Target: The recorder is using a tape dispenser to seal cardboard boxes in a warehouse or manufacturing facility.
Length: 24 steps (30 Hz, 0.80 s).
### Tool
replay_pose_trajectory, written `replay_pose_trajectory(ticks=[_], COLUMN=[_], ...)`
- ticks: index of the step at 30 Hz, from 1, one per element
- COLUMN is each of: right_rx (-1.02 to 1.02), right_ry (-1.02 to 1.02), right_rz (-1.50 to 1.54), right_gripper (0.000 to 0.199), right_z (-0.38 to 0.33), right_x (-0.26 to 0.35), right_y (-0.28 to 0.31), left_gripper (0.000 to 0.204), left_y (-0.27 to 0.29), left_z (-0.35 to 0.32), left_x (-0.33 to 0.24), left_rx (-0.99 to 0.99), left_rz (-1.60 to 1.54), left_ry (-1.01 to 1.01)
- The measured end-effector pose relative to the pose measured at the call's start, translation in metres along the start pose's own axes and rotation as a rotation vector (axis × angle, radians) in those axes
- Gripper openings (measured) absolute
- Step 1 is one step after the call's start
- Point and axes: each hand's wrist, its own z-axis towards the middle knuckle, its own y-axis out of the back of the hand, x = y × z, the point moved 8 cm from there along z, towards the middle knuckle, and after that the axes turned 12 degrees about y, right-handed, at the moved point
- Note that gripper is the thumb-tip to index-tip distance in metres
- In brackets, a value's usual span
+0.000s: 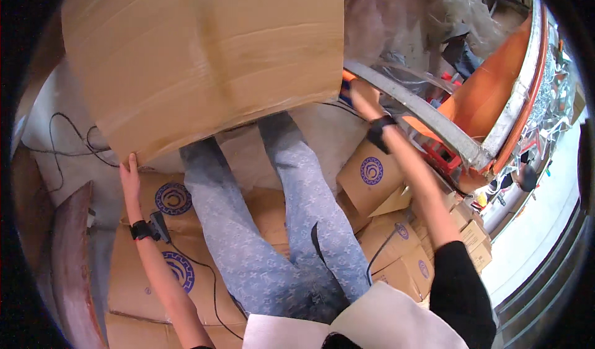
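Note:
A large brown cardboard box [204, 58] fills the upper left, its broad side facing me and a darker stripe running down it. At its lower left corner my left hand [129, 174] is closed on the edge, fingertips against the cardboard. My right hand [367, 96] is closed round an orange and dark blue object [347, 92] beside the box's lower right edge. The object is partly hidden by the hand and box, so its kind is unclear. Black bands with cables sit on both wrists.
Cardboard boxes with blue round prints [180, 271] lie under and beside my legs. Smaller cartons [474, 244] are stacked at right. A metal-rimmed frame with orange panels [489, 89] stands at upper right, near clear plastic sheeting [396, 14]. Black cable [59, 154] lies at left.

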Motion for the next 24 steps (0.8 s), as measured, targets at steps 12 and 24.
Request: replay_pose_trajectory(ticks=[12, 24], right_rx=[0.223, 0.370], right_ry=[0.004, -0.151], right_rz=[0.031, 0.178], right_gripper=[0.046, 0.066], right_z=[-0.092, -0.117], right_x=[0.015, -0.015], right_y=[-0.081, -0.086], left_gripper=[0.060, 0.063], left_y=[-0.003, -0.083], left_z=[0.000, -0.052], left_x=[0.005, -0.019], left_rx=[0.096, -0.209], left_rz=[-0.247, -1.331], left_ry=[0.035, 0.418])
